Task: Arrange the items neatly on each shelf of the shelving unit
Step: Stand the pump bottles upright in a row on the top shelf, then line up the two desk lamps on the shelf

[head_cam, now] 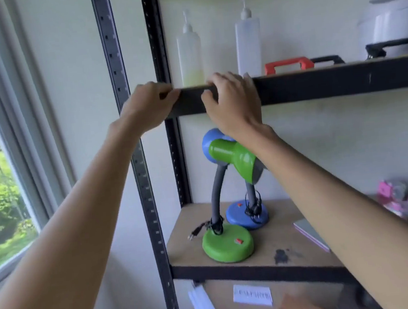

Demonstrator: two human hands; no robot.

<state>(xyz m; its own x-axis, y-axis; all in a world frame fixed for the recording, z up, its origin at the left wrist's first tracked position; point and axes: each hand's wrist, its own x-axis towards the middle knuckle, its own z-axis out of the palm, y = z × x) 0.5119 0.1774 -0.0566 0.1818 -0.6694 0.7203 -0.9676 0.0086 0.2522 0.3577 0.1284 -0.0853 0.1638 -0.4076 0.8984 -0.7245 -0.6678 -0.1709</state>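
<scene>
- Our left hand [147, 107] pinches the upper shelf's front rail [316, 85] at its corner.
- Our right hand [232, 101] curls over that rail, before two squeeze bottles [189, 53].
- Green desk lamp [227, 202] and blue desk lamp [247, 213] stand below.

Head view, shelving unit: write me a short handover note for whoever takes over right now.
Hands: left hand and right hand both grip the front edge of the upper shelf; neither holds an item.
Upper shelf: two squeeze bottles upright at the left, a red handle, black handles and a white container to the right.
Middle shelf: green lamp and blue lamp side by side, cords wrapped.
Left: the pink clutter at the right and the lower shelf look unsorted.
</scene>
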